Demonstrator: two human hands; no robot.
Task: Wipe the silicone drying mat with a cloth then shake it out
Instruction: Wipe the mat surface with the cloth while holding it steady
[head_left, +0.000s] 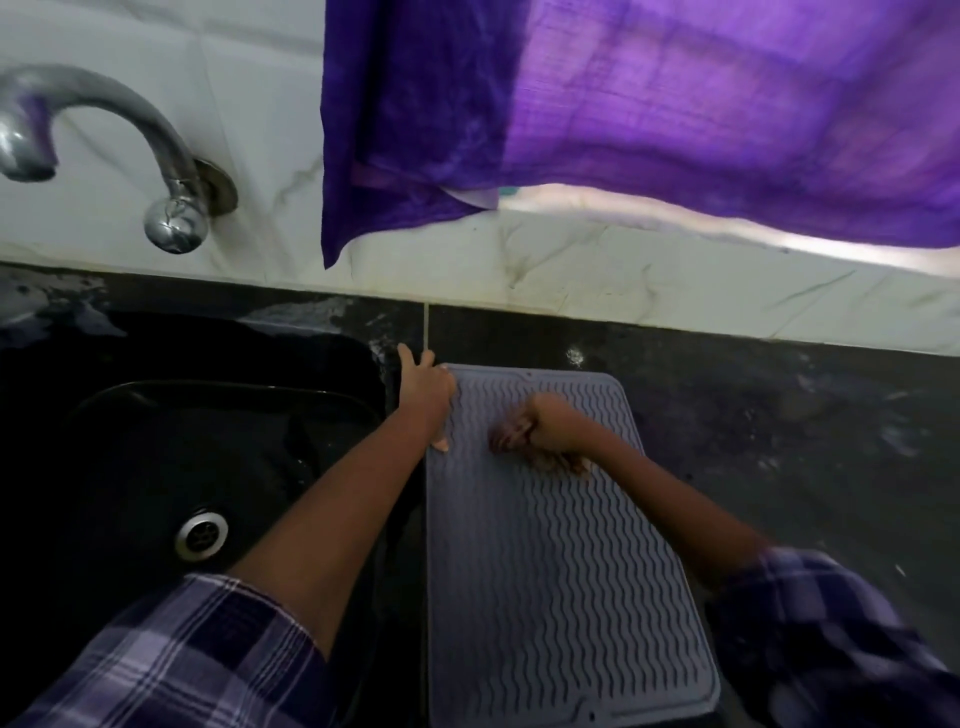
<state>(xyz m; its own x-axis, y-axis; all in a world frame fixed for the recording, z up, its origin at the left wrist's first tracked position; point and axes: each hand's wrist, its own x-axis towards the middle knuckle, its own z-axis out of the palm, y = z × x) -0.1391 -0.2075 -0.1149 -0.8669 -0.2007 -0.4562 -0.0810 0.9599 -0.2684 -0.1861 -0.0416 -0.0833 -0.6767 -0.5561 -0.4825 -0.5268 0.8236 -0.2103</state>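
A grey silicone drying mat (561, 571) with wavy ridges lies flat on the dark counter, just right of the sink. My left hand (427, 395) presses flat on the mat's far left corner, fingers spread. My right hand (550, 421) is blurred over the mat's upper middle and is closed on a small crumpled brownish cloth (524, 441) that touches the mat.
A black sink (156, 467) with a metal drain (201, 533) sits left of the mat. A chrome tap (156, 171) juts from the white tiled wall. A purple curtain (649, 114) hangs above the counter. Dark, wet-looking counter (779, 426) extends to the right.
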